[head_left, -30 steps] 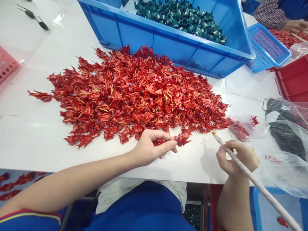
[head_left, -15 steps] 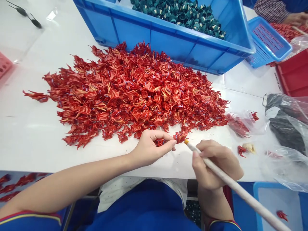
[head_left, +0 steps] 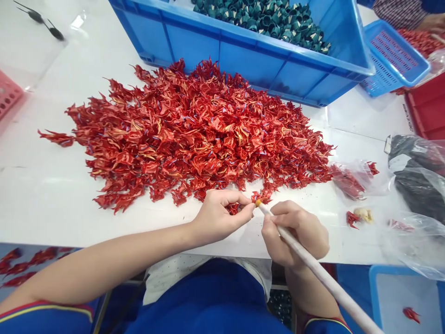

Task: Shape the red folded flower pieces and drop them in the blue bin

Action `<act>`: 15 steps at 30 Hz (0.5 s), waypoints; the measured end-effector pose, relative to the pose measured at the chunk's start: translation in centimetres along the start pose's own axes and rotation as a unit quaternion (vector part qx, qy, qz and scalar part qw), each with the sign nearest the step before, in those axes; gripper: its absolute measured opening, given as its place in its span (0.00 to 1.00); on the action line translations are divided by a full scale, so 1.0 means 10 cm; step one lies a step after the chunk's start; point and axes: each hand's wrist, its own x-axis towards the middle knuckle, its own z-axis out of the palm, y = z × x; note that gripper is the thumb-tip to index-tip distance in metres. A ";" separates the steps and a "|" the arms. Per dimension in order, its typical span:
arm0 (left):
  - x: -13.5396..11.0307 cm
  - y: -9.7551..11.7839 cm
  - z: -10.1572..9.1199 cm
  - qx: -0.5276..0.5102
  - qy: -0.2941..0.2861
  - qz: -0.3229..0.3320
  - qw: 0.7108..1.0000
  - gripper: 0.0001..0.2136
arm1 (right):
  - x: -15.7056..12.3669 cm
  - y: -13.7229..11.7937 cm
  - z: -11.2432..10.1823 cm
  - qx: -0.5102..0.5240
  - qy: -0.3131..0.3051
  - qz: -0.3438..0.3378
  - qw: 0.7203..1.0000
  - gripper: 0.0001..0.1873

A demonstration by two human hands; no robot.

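Observation:
My left hand (head_left: 222, 214) pinches thumb and forefinger together at the near edge of a wide heap of crumpled red pieces (head_left: 194, 134). What lies in the pinch is too small to make out; one red piece shows in the gap behind the thumb. My right hand (head_left: 297, 232) grips a long white stick (head_left: 321, 276) with an orange-yellow tip (head_left: 258, 203). This tip meets my left fingertips, in front of a loose red piece (head_left: 263, 196). The stick slants down to the lower right.
A large blue crate (head_left: 278, 69) of dark green rings stands behind the heap. Plastic bags (head_left: 361, 178) and a black bundle (head_left: 415, 176) lie right, beside a small cream lump (head_left: 364, 214). A blue basket (head_left: 396, 55) and another person's hand (head_left: 433, 23) are at upper right.
My right hand has moved left, bringing the stick's tip from just right of the loose red piece to my left fingertips. The left hand keeps its pinch almost in place.

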 end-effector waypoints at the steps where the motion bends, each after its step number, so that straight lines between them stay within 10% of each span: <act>1: 0.00 0.00 0.00 0.001 -0.002 0.003 1.000 0.08 | 0.00 0.00 0.00 0.002 0.004 -0.002 1.000 0.14; 15: 0.02 0.04 -0.02 -0.012 -0.001 -0.020 1.000 0.09 | 0.00 -0.03 -0.02 0.007 -0.008 -0.006 1.000 0.15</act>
